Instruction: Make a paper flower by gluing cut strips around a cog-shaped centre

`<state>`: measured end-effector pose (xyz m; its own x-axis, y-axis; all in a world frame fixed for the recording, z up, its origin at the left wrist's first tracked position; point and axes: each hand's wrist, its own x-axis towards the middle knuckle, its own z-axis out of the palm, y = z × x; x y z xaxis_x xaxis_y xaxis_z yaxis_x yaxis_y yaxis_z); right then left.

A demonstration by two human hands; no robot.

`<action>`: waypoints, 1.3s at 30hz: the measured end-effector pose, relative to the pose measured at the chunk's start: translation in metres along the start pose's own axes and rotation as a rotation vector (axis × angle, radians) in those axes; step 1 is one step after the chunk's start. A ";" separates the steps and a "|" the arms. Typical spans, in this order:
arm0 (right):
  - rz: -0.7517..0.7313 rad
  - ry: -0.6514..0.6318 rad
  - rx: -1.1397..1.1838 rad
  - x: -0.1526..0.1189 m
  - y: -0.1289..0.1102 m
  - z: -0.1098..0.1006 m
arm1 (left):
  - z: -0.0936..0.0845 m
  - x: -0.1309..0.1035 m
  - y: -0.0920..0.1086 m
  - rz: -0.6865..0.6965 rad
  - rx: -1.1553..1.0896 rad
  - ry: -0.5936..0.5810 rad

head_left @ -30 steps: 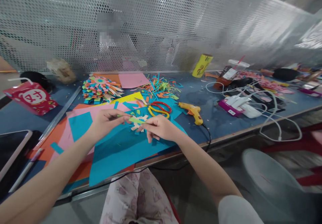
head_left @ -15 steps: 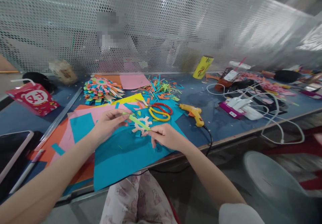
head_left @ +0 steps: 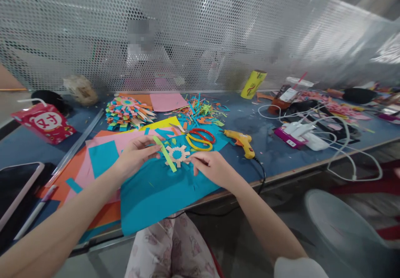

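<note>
My left hand (head_left: 142, 153) pinches a lime-green paper strip (head_left: 165, 153) near its upper end. The strip hangs down at a slant, its lower end loose in the air. Behind it lies a pale cog-shaped paper ring (head_left: 177, 155) with stubby tabs, on a large blue sheet (head_left: 150, 203). Closed at the fingertips, my right hand (head_left: 209, 165) is at the ring's right edge; whether it grips anything is too small to see. Scissors (head_left: 200, 140) with red and yellow handles lie just beyond the ring.
A yellow glue gun (head_left: 240, 140) with a black cord lies to the right. Behind are a layered paper flower (head_left: 126, 111) and a heap of cut strips (head_left: 200, 107). A red drink pouch (head_left: 45, 122) and a phone (head_left: 18, 186) are left. White cables (head_left: 343, 132) sprawl at right.
My right hand has let go of the strip's other end and shifted slightly right. The strip has swung from nearly stretched between both hands to hanging from the left.
</note>
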<state>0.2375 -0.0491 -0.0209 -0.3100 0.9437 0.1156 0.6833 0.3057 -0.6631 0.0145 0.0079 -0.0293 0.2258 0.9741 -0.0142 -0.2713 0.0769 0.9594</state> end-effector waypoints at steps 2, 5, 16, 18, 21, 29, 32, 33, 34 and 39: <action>0.020 0.151 -0.207 0.009 0.003 0.000 | 0.000 0.000 0.000 -0.002 0.006 0.003; 0.109 0.211 -0.579 0.028 0.012 -0.003 | -0.003 0.002 -0.001 0.010 0.021 0.042; 0.377 -0.027 -0.810 0.071 0.032 -0.012 | -0.003 0.003 0.005 0.021 0.073 0.140; 0.397 -0.042 -0.821 0.074 0.030 -0.015 | -0.005 0.005 0.005 0.056 0.083 0.161; 0.411 -0.010 -0.845 0.074 0.027 -0.020 | -0.011 0.008 0.005 0.154 0.151 0.209; 0.298 0.250 -0.815 0.058 0.024 -0.038 | -0.028 0.016 0.009 0.419 0.348 0.335; 0.112 0.312 -0.698 0.049 0.021 -0.040 | -0.030 0.018 0.010 0.454 0.348 0.345; 0.054 0.303 -0.679 0.046 0.018 -0.039 | -0.030 0.018 0.010 0.470 0.352 0.342; 0.015 0.275 -0.680 0.043 0.015 -0.037 | -0.030 0.018 0.010 0.488 0.357 0.337; 0.012 0.140 -0.742 0.036 -0.003 -0.026 | -0.028 0.015 0.009 0.525 0.380 0.296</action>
<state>0.2407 -0.0125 0.0045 -0.2463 0.9397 0.2371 0.9674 0.2532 0.0011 -0.0108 0.0289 -0.0290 -0.1231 0.8831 0.4528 0.0829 -0.4456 0.8914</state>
